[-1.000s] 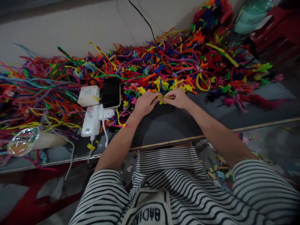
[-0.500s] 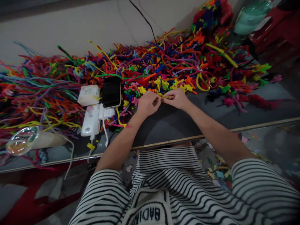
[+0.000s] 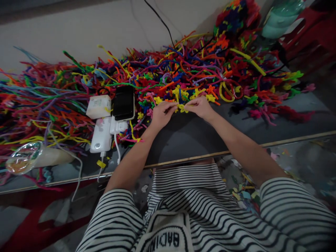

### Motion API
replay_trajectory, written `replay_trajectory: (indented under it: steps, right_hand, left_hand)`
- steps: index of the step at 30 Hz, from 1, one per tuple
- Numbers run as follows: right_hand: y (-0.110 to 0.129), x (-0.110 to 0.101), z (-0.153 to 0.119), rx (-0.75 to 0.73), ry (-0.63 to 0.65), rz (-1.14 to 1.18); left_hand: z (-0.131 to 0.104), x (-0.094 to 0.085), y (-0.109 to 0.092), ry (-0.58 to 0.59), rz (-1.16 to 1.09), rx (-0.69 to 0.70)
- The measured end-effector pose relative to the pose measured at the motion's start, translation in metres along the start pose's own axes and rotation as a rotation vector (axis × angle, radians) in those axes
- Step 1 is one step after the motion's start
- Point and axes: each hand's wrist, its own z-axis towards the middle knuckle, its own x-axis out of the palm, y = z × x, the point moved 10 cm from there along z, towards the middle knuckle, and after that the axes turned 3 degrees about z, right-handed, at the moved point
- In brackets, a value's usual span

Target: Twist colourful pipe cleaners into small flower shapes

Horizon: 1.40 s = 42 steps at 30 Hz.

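Note:
Between my hands is a yellow pipe cleaner (image 3: 183,108), bent into small loops like a flower. My left hand (image 3: 163,113) pinches its left side with thumb and index finger. On the other side, my right hand (image 3: 201,107) grips it between closed fingertips. Both hands hover over the table's dark top (image 3: 183,140), close to the heap. Just beyond them lie more bent yellow pipe cleaners (image 3: 181,92), and a long heap of many-coloured pipe cleaners (image 3: 147,75) runs along the wall.
Scissors (image 3: 228,91) with yellow and red handles lie right of my hands. To the left are a black phone (image 3: 124,102), a white box (image 3: 99,106), a white power bank (image 3: 101,135) with cables and a plastic cup (image 3: 39,156) on its side. A green bottle (image 3: 280,21) stands far right.
My hands have moved slightly apart, the left one a little to the left. The looped yellow pipe cleaner now shows more plainly between them.

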Motion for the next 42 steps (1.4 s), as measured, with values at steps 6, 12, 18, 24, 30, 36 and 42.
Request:
replay_trajectory:
  steps: [6,12,18,24,30,36,42]
  right_hand:
    - [0.000,0.006,-0.002,0.122,0.032,0.087]
    - [0.001,0.011,-0.007,0.196,0.051,0.178]
    - [-0.001,0.016,-0.006,0.189,0.081,0.256]
    - [-0.007,0.017,-0.006,0.214,0.086,0.276]
    - [-0.004,0.014,-0.005,0.205,0.052,0.248]
    - [-0.001,0.012,-0.005,0.199,0.049,0.196]
    - [0.000,0.015,-0.007,0.221,0.092,0.159]
  left_hand:
    - [-0.001,0.001,-0.010,-0.009,0.084,0.135]
    - [-0.003,0.003,-0.009,-0.032,0.010,0.090]
    - [-0.003,0.002,0.002,-0.050,-0.032,-0.024]
    - [-0.002,0.001,0.002,-0.055,-0.030,-0.060]
    - [-0.001,0.001,0.001,-0.033,-0.041,-0.095]
    - [-0.005,0.019,0.041,0.033,-0.294,-0.346]
    - [-0.006,0.031,0.049,0.137,-0.384,-0.430]
